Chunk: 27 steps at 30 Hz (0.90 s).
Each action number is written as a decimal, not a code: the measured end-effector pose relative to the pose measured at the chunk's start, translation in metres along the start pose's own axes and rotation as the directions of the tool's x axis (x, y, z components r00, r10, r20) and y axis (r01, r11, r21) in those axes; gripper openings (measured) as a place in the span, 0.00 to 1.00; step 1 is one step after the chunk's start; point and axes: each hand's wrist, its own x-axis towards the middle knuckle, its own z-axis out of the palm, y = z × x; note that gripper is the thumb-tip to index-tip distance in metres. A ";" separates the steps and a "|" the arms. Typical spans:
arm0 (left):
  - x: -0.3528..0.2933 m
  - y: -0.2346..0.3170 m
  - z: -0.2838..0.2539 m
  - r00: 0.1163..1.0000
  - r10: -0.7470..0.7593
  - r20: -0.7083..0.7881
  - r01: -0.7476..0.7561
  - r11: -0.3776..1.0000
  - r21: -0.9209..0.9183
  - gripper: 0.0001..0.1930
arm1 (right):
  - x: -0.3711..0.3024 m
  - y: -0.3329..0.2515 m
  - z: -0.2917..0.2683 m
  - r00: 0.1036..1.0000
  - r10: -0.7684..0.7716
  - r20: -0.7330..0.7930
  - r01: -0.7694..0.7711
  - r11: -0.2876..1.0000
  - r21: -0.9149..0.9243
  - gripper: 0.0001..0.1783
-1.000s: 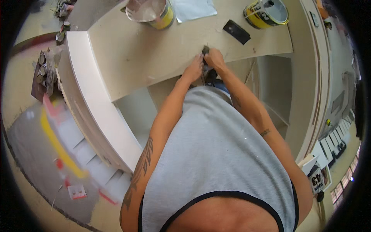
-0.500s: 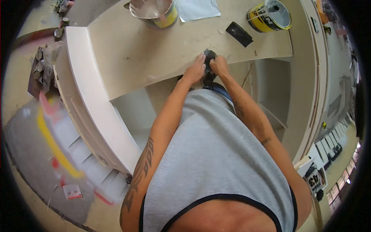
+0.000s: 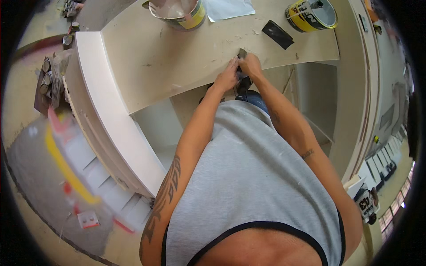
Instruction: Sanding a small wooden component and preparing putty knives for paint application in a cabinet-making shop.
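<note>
A dark, flat piece, its exact kind hard to make out, lies between my hands near the front edge of the pale wooden board. My right hand is closed around its right side, knuckles up. Against its left side my left hand presses with its fingers together, the thumb hidden. The piece's upper end shows greyish above my fingers. Beyond my right hand, a black rectangular sheet lies flat on the board.
At the far side stand an open bucket of pinkish paste and a yellow-and-black can with a dark tool end at its rim. White paper lies between them. Raised side panels border the board, and open compartments sit below it.
Both hands have shifted slightly forward over the board's edge. The dark piece has turned or tilted, and less of it shows between my hands. The view has moved slightly.
</note>
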 end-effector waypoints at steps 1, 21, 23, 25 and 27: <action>0.005 0.007 -0.005 0.995 -0.078 0.062 0.084 0.990 -0.111 0.32 | 0.008 -0.002 -0.002 1.000 0.012 -0.027 -0.012 1.000 0.002 0.19; 0.011 0.028 0.008 0.914 0.213 0.345 -0.391 0.689 0.610 0.32 | -0.043 0.125 0.033 0.988 0.144 -0.059 -0.122 0.951 0.285 0.13; 0.011 0.006 -0.004 0.966 0.128 0.223 -0.226 0.838 0.496 0.30 | -0.040 0.100 0.011 0.959 -0.136 -0.250 0.117 0.989 -0.087 0.11; 0.013 0.006 -0.025 0.933 0.185 0.309 -0.348 0.688 0.637 0.29 | -0.062 0.086 0.011 0.920 0.293 -0.260 -0.107 0.825 0.554 0.12; 0.024 0.013 -0.042 0.886 0.237 0.399 -0.464 0.498 0.732 0.29 | -0.093 0.072 0.015 0.791 0.612 -0.016 -0.184 0.262 0.947 0.12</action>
